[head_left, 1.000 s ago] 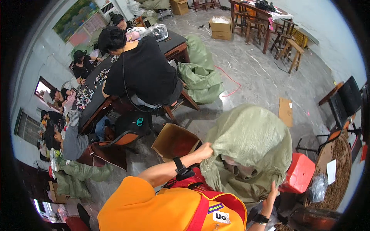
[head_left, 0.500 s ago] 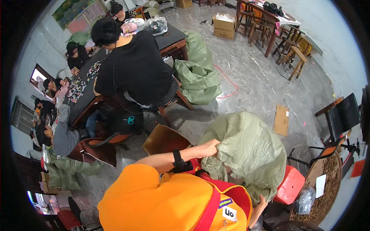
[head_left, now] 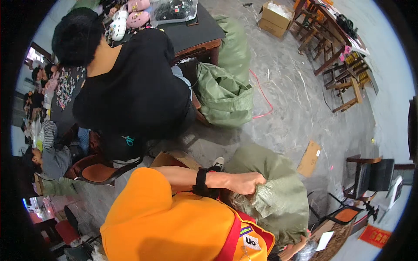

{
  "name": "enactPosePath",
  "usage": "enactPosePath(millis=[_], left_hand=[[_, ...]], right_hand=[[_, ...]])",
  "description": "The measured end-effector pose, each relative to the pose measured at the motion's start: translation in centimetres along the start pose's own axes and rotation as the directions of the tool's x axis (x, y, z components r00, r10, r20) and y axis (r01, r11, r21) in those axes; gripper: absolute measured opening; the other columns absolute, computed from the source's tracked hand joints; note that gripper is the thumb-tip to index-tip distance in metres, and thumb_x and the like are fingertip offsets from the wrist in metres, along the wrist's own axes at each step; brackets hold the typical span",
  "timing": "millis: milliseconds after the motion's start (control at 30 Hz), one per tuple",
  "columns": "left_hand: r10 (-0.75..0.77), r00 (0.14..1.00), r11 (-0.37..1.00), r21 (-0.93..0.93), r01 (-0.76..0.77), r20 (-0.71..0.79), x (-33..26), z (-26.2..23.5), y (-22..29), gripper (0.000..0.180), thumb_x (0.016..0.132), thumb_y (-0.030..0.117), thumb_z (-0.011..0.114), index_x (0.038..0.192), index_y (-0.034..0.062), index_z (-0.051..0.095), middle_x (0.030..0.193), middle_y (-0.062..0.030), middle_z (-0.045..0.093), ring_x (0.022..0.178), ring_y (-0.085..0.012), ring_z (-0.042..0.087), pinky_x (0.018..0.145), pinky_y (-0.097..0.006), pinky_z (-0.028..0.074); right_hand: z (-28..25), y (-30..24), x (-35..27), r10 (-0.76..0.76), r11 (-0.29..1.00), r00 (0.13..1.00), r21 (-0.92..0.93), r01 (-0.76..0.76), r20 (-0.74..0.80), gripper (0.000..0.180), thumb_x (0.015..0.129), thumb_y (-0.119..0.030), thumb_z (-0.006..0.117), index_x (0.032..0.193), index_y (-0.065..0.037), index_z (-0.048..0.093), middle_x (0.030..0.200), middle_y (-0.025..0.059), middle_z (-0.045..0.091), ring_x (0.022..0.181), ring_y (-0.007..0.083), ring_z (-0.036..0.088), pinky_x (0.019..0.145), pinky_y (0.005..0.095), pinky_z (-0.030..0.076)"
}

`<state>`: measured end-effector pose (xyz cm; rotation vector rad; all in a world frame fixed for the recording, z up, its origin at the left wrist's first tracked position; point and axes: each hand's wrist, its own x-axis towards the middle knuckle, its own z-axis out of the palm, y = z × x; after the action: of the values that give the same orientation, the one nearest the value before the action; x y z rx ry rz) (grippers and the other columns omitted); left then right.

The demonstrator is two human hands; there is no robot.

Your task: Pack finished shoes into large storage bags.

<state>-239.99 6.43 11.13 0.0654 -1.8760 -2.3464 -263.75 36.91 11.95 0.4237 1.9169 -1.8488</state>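
A large pale green woven sack (head_left: 283,191) stands bulging in front of me. My left hand (head_left: 248,183) is closed in a fist on a fold of its upper edge, with a black band on the wrist above it. At the sack's lower right side, my right hand (head_left: 292,251) grips its edge, partly cut off by my orange clothing. What the sack holds is hidden.
A person in black (head_left: 130,87) sits at a dark table (head_left: 202,37) with pink and white clogs on it. Green sacks (head_left: 224,93) stand beside the table. A flat cardboard piece (head_left: 309,158) lies on the floor. A black chair (head_left: 374,176) stands at right.
The view has shifted closer to the seated person. My left hand still grips the sack and has moved slightly right and lower. The sack's top looks less spread and the red stool is nearly hidden.
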Motion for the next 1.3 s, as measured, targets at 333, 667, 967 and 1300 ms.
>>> enactPosePath(millis=[333,667,967,1300], left_hand=[[0.051,0.989,0.994,-0.093,-0.064,-0.142,0.7,-7.8,5.3,0.015,0.059,-0.008,0.040,0.071,-0.0087,0.050,0.062,-0.0131,0.054,0.060,-0.0097,0.045,0.053,-0.031,0.037],[-0.118,0.929,0.993,-0.056,0.105,-0.351,3.0,-9.3,7.6,0.013,0.074,-0.003,0.043,0.078,-0.0035,0.056,0.068,0.0010,0.056,0.064,-0.0046,0.047,0.054,-0.023,0.038],[-0.123,0.738,0.992,-0.064,0.108,-0.664,16.3,-10.8,3.8,0.016,0.078,0.013,0.052,0.082,-0.0016,0.057,0.068,-0.0034,0.059,0.063,-0.0057,0.050,0.056,-0.022,0.041],[-0.564,-0.151,0.801,-0.495,-0.337,-0.812,22.7,-18.5,2.6,0.042,0.082,0.028,0.047,0.116,0.0031,0.043,0.112,-0.0085,0.049,0.097,-0.0185,0.051,0.080,-0.034,0.044]], right_hand=[[11.3,-7.1,-5.8,-0.135,0.991,0.985,-0.013,0.135,-0.111,0.032,0.065,-0.017,0.050,0.092,0.000,0.050,0.091,0.0106,0.053,0.082,0.0238,0.053,0.069,0.0356,0.045],[26.3,-18.9,1.6,-0.503,0.831,0.766,-0.018,0.555,0.401,0.030,0.064,-0.011,0.051,0.093,-0.004,0.052,0.082,0.0048,0.052,0.073,0.0155,0.052,0.063,0.0289,0.045],[59.2,-23.3,16.9,-0.108,0.777,0.013,0.076,0.625,0.994,0.024,0.063,-0.009,0.049,0.085,-0.002,0.055,0.073,-0.0007,0.053,0.068,0.0097,0.047,0.062,0.0229,0.039],[77.2,-15.1,43.8,0.259,0.600,0.211,-0.329,0.729,0.942,0.009,0.064,-0.009,0.051,0.071,-0.006,0.046,0.062,-0.0016,0.044,0.055,0.0092,0.040,0.048,0.0237,0.033]])
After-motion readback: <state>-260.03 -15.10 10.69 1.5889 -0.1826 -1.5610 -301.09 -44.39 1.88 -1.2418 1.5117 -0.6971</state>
